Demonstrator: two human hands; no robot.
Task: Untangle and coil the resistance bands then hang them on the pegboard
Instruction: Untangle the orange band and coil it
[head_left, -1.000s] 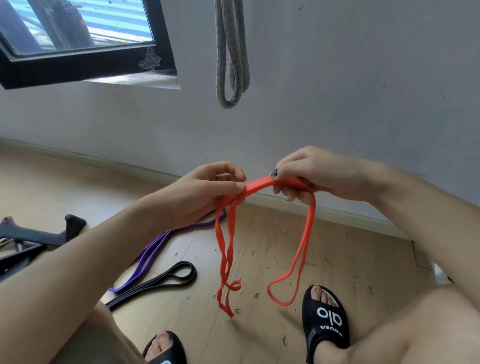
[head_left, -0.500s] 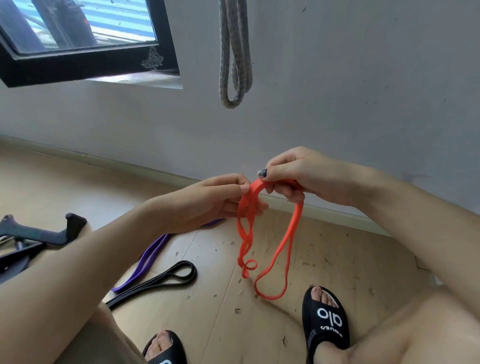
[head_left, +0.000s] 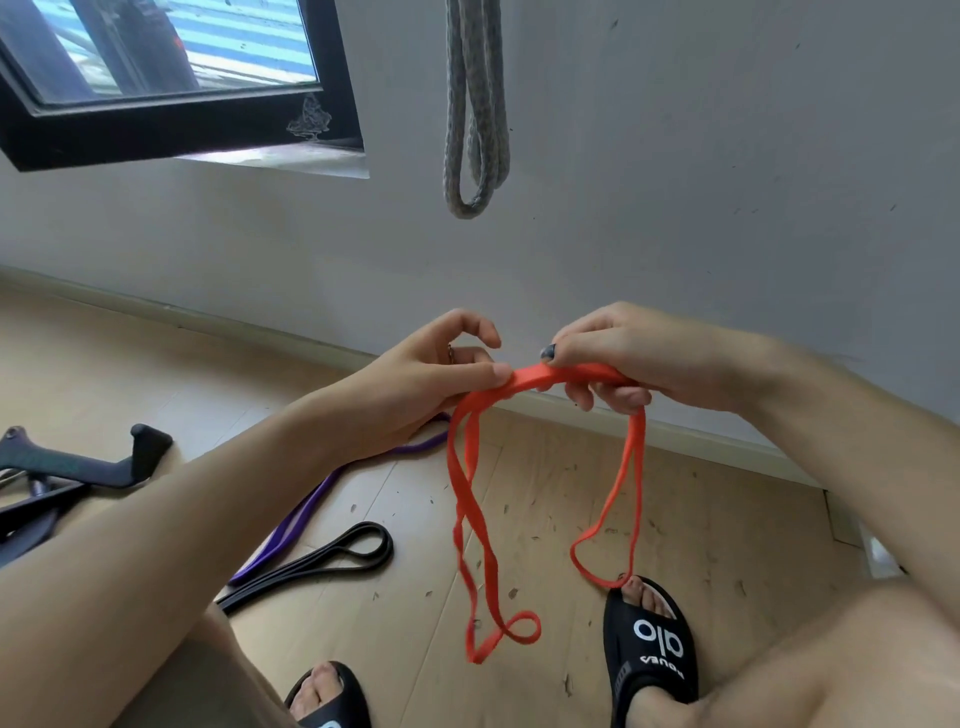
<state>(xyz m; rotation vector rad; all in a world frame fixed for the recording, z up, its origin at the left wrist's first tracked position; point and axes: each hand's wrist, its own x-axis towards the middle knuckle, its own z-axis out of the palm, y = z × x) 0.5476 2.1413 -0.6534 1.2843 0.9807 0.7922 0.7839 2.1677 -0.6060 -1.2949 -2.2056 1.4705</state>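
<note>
Item: orange band, pinched by our left hand and gripped by our right hand; two loops dangling. Risk: the twisted left loop may knot tighter if we pull apart.

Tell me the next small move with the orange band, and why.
Probably bring the left hand toward the right hand to lay on another coil. Both hands pinch the top of the orange band, and two long loops hang loose below, the left one twisted into a small curl at its lower end, so it looks too slack to hang up.
</note>
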